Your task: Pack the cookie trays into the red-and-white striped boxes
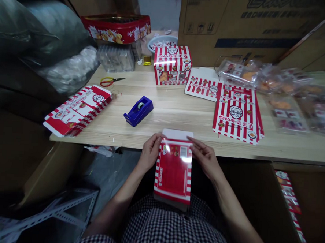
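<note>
A flattened red and white striped carton (173, 173) is held in front of my body, its white flap lying at the table's edge. My left hand (150, 152) grips the carton's upper left edge between thumb and fingers. On the opposite side, my right hand (204, 157) pinches the upper right edge near the flap. Beyond the carton stands a blue tape dispenser (139, 111). To the right lies a stack of flat striped cartons (236, 115), and another stack of folded cartons (77, 111) is at the table's left end.
An assembled striped box (173, 65) stands at the back. Scissors (111, 81) lie at the left, near clear plastic cases (116, 56) under a red tin (117, 29). Bagged toy sets (288, 111) crowd the right. Large brown boxes (201, 32) rise behind; bulky bags (58, 27) flank the left.
</note>
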### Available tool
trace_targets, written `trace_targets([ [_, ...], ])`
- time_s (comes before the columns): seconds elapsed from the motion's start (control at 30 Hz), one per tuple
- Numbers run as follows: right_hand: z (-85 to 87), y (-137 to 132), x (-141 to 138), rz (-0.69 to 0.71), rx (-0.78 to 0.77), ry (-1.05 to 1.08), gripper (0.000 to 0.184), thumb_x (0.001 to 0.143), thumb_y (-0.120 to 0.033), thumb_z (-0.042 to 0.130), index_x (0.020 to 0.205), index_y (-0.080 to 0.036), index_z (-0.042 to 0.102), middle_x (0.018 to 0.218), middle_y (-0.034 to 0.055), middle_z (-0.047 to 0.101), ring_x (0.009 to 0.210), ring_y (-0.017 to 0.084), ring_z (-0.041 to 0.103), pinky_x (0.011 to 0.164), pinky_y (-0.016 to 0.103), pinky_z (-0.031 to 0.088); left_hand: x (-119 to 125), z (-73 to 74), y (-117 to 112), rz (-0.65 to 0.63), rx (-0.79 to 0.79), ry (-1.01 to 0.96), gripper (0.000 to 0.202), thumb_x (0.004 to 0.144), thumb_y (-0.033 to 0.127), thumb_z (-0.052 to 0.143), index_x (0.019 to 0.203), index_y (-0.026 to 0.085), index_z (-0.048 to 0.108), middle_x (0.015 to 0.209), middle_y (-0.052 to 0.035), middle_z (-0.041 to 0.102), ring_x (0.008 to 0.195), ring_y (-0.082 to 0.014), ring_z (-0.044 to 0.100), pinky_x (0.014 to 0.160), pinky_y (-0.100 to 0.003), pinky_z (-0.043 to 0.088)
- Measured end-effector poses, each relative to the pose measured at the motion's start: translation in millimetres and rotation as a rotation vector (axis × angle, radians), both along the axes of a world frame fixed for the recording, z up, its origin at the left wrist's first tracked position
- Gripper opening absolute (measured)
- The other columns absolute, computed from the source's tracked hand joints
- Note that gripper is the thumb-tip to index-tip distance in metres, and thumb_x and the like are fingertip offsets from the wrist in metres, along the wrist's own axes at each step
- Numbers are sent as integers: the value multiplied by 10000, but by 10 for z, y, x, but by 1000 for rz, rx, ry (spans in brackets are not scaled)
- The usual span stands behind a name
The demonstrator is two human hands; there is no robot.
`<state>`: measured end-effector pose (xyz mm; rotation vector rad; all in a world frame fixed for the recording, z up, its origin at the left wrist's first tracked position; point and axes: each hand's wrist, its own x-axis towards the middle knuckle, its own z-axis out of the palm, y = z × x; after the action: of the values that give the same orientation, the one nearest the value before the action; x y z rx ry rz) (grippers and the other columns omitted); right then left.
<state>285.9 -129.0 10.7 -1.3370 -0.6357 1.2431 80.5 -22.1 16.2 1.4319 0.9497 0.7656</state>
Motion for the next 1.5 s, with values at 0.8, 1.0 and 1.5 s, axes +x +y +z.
trace_targets([
  [0.8, -25, -400, -183, -14, -1, -45, 340, 858, -397, 738, 1184, -305, 710, 1127, 36, 743, 964, 198, 689, 872, 334, 556, -264, -84, -308, -259, -212, -79, 274, 917, 325, 636, 1154, 189, 622, 1024, -44, 663, 855, -146, 606, 788, -261, 476],
  [1.0, -4, -601, -262, 222, -27, 199, 983, 849, -311, 761, 1573, -441, 109, 1332, 54, 653, 1080, 221, 693, 980, 459, 545, -253, -62, -176, -287, -214, -35, 226, 913, 344, 641, 1070, 181, 636, 879, -15, 638, 770, -136, 564, 744, -251, 444],
  [1.5, -91, -274, -177, -104, -7, -95, 206, 806, -411, 776, 979, -302, 805, 1114, 34, 760, 1059, 253, 671, 953, 402, 522, -257, -60, -122, -177, 15, 11, 276, 958, 357, 565, 974, 184, 780, 1181, -92, 662, 1219, -240, 555, 1073, -356, 386],
])
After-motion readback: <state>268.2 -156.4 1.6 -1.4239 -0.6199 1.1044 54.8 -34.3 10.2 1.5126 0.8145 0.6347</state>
